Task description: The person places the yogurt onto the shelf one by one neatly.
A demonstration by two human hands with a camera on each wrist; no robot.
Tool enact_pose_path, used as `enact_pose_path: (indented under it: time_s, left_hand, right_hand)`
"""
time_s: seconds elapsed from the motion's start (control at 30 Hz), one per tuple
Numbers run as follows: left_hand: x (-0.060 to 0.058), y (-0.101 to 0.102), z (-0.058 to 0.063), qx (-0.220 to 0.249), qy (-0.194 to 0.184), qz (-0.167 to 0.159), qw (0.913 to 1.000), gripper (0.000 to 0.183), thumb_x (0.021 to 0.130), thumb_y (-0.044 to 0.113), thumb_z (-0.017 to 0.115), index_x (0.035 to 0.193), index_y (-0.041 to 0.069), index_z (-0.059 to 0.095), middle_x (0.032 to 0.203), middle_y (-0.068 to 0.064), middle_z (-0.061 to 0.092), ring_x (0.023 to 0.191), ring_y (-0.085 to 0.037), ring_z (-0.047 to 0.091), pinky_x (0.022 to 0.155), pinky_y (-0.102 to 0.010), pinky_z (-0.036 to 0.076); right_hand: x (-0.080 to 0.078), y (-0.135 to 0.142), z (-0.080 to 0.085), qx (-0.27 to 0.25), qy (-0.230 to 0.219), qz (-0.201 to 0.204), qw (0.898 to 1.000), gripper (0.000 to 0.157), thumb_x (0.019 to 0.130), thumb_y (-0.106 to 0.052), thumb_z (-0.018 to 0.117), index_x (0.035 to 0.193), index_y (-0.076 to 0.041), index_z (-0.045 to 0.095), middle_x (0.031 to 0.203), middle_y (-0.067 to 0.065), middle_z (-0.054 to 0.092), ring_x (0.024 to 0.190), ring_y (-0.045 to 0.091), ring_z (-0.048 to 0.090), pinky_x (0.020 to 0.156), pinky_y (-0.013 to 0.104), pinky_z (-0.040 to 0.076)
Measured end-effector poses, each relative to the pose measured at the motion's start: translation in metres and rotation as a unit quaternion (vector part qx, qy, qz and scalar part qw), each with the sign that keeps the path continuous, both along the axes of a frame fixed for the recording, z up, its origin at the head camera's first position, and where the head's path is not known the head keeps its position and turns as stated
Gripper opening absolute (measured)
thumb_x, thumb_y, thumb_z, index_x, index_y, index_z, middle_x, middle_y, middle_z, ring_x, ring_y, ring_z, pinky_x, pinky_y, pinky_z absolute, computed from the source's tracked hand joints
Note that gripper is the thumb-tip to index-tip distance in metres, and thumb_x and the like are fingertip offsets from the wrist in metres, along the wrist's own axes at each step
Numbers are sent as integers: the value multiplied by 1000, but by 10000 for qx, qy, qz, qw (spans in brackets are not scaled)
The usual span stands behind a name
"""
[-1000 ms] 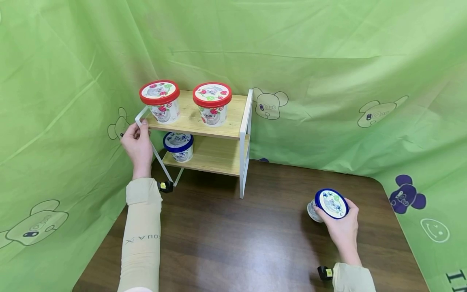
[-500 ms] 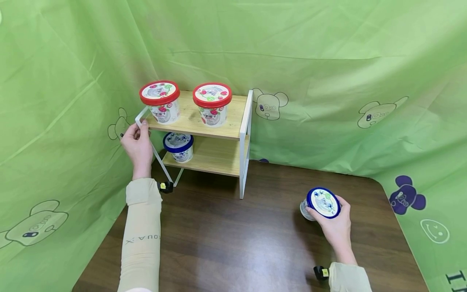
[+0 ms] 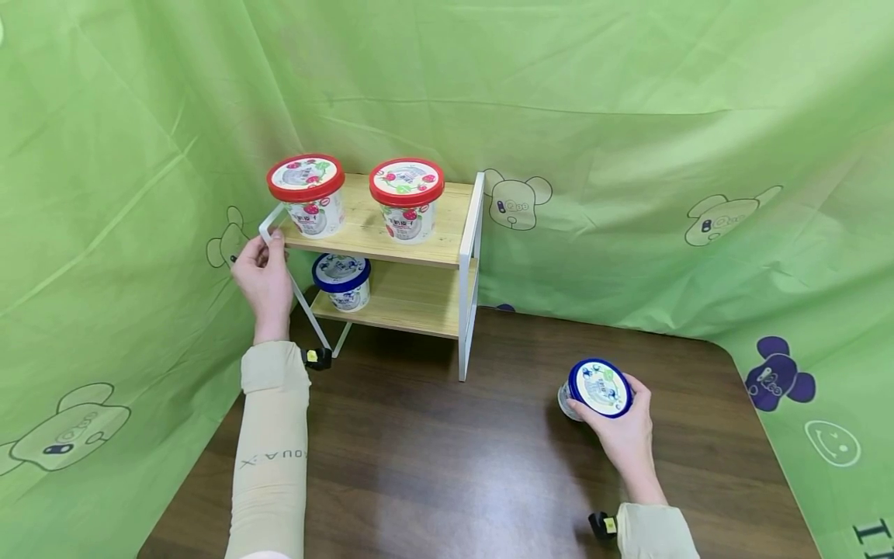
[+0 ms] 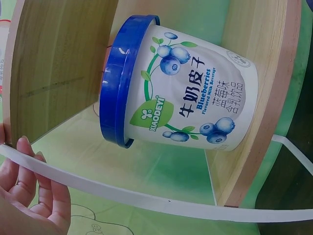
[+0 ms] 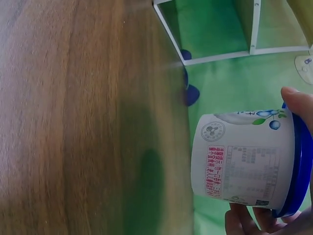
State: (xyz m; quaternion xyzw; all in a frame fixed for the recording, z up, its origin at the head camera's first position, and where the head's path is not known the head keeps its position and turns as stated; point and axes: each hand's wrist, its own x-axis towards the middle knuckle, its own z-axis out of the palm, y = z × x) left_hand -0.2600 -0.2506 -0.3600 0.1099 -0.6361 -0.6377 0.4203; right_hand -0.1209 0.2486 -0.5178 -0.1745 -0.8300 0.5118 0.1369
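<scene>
My right hand (image 3: 621,431) grips a blueberry milk drink tub (image 3: 601,388) by its blue lid, thumb on one side and fingers on the other. In the right wrist view the held tub (image 5: 239,161) hangs above the table, its base apart from the wood. My left hand (image 3: 267,276) pinches the top front left corner of a two-tier shelf rack (image 3: 447,256); the rack's white bar (image 4: 112,191) runs between thumb and fingers in the left wrist view. A second blue-lidded blueberry tub (image 3: 342,281) stands upright at the left of the lower shelf. Two red-lidded tubs stand above it.
On the top shelf are a left red-lidded tub (image 3: 307,194) and a right red-lidded tub (image 3: 407,200), a gap between them. Brown wood table (image 3: 433,466) extends in front and to the right. A green curtain (image 3: 615,155) hangs behind and at the sides.
My right hand has moved left across the table with the blueberry tub, toward the rack. The left hand, the rack and the tubs on it have stayed put.
</scene>
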Motion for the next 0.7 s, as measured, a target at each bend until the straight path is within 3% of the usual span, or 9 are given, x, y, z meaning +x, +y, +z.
enact_pose_path:
  time_s: [0.7]
  left_hand:
    - [0,-1,0,-154,-23,21,9999,19,99,16,69,109,2,77,79,4,67,70,-11,58,66,-21,45]
  right_hand:
    - [-2,-28,-10,-19,144,699,9975,107,67,-29,99,149,-9,34,141,15,49,128,30,46,105,49,34]
